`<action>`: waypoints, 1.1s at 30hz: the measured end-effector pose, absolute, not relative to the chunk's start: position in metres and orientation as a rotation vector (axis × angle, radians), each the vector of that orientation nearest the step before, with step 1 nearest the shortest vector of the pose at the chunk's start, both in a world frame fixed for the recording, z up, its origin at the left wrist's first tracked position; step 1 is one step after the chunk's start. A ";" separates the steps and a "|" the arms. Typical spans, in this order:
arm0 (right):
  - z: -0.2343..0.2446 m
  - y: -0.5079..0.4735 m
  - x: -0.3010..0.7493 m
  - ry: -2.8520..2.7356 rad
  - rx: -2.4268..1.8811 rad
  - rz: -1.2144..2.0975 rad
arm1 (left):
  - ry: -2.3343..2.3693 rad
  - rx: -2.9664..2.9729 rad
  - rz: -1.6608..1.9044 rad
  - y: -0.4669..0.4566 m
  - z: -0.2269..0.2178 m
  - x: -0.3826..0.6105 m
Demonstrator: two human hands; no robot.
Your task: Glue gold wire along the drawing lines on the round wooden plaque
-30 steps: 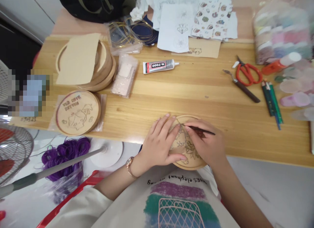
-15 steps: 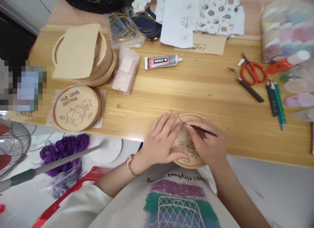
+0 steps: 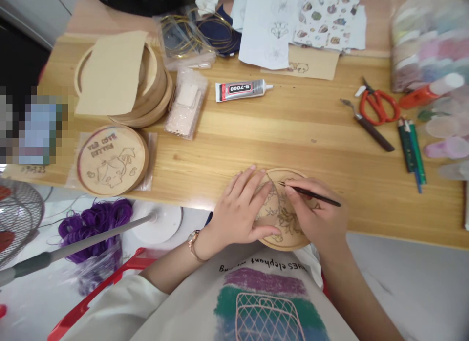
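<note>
My left hand (image 3: 240,209) lies flat with its fingers spread over a round wooden disc (image 3: 284,244), steadying it at the table's front edge. Pencil-like line drawings of a flower and leaves cover the disc, and a curved line crosses its upper part. Between the fingertips of my right hand (image 3: 324,214) is a slim dark-handled tool (image 3: 317,195) with a fine tip, held like a pen. Its tip sits just above or on the disc near the curved line; contact cannot be made out. My hands hide much of the disc's left and right sides.
Left on the table are another drawn disc (image 3: 112,162), stacked wooden rounds (image 3: 156,94) and a bagged pack (image 3: 185,104). A glue tube (image 3: 242,90) lies mid-table. Right are red-handled scissors (image 3: 379,109), a brown-handled tool (image 3: 373,132), pencils (image 3: 412,153) and bagged jars (image 3: 428,43).
My right hand has shifted a little to the right with the tool, and its tip has drawn away from my left fingers. My left hand stays in place on the disc.
</note>
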State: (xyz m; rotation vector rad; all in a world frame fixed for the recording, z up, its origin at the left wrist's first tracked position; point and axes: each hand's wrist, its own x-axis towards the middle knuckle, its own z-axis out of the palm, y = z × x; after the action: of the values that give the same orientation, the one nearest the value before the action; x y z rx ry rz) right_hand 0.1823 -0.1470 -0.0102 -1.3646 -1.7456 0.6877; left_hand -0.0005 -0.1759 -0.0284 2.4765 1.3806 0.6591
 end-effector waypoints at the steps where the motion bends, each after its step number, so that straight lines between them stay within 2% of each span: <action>1: -0.011 -0.148 0.184 -1.737 -1.370 0.699 | 1.382 2.477 0.658 -0.176 -0.029 -0.001; 12: -0.012 -0.156 0.198 -1.428 -1.384 0.835 | 1.370 2.469 0.647 -0.176 -0.031 -0.001; 17: -0.006 -0.164 0.207 -1.400 -1.416 0.850 | 1.311 2.383 0.823 -0.178 -0.027 -0.006; 21: 0.007 -0.169 0.196 -1.834 -1.314 0.572 | 1.329 2.133 0.981 -0.183 -0.004 0.001; 26: 0.010 -0.160 0.172 -2.096 -1.209 0.104 | 1.375 1.618 0.905 -0.176 0.015 0.027; 33: -0.006 -0.145 0.158 -2.232 -1.147 -0.012 | 1.254 1.123 0.979 -0.148 -0.002 0.029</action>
State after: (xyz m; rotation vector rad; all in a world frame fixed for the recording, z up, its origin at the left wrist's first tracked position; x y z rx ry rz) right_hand 0.1581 -0.1454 -0.0063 -1.1472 -2.2319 -0.0118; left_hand 0.0287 -0.1476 -0.0016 1.1231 1.2537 0.9788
